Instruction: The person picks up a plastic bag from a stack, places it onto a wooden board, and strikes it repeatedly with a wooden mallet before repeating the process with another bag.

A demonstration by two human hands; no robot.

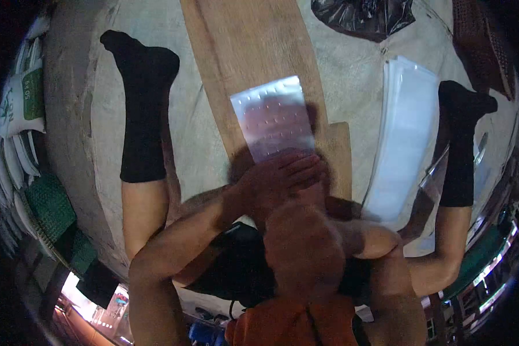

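Note:
A shiny sheet [277, 118] with rows of small raised marks or holes lies on a long wooden board [254, 34] in front of me. At its near end my two hands overlap. My left hand [285, 172] lies across with its fingers closed together and bent over the near edge. Beneath and beside it is my right hand [311, 193], its fingers mostly hidden in shadow. I cannot tell what, if anything, is between the hands. To the right lies a stack of long, pale plastic sheets [406, 127].
My legs, in black socks [144, 109], stretch out on both sides over a pale ground cloth [202, 115]. A black plastic bag [366, 17] lies at the far end. Stacked white sacks [26, 104] and green woven material [49, 202] stand at the left.

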